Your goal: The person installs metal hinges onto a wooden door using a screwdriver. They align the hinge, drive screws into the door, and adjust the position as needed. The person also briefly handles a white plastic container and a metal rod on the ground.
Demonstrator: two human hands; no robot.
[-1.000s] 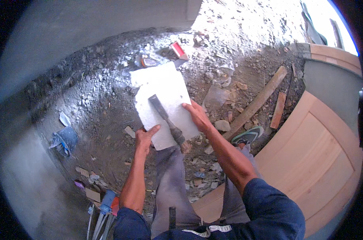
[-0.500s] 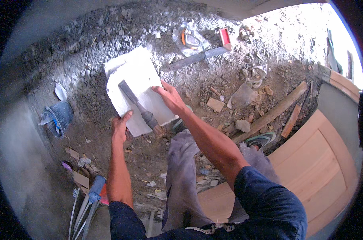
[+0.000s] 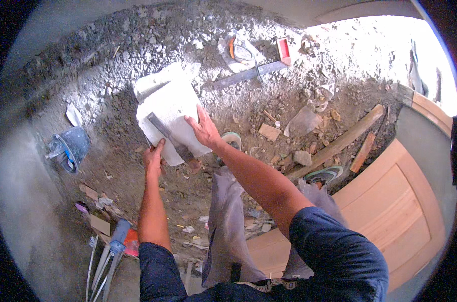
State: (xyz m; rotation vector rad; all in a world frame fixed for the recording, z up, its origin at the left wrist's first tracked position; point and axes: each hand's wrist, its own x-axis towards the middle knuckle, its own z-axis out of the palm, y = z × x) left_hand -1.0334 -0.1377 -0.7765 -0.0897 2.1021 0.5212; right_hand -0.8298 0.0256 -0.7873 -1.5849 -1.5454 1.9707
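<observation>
Both hands hold a white rectangular slab in front of me, over the rubble floor. My left hand is closed on its near-left edge, thumb on top and the other fingers mostly hidden beneath. My right hand grips the right edge, its thumb reaching onto the upper face. Across the slab lies a long, dark, flat tool like a chisel, its brownish end toward me; I cannot tell its exact kind. Another white piece shows just beyond the slab's far edge.
A dark bucket stands at left, above grey pipes. A handsaw and a red-lined box lie at the far side. At right are a wooden pole, a stone and a wooden door panel.
The slab has shifted slightly and its tilt has changed. My right hand has moved left and a little nearer along its edge. The dark tool has moved slightly left on the slab.
</observation>
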